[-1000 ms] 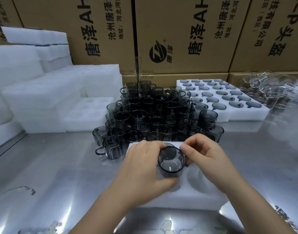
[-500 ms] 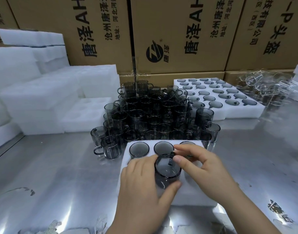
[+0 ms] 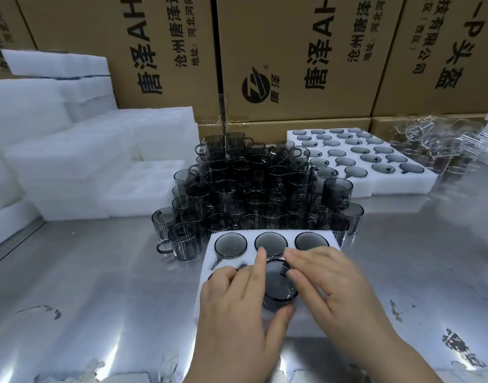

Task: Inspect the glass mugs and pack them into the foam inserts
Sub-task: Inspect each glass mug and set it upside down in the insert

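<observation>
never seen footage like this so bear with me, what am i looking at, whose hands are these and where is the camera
There is no machine here: a person works with bare hands, and every picture comes from one camera worn on their head, looking forward and down. The left hand grips a smoky glass mug while the right hand pinches its rim, over a white foam insert with three mugs seated in its far row. Behind it on the metal table stand many loose mugs; a filled foam tray lies back right, empty foam blocks left, cardboard boxes behind.
</observation>
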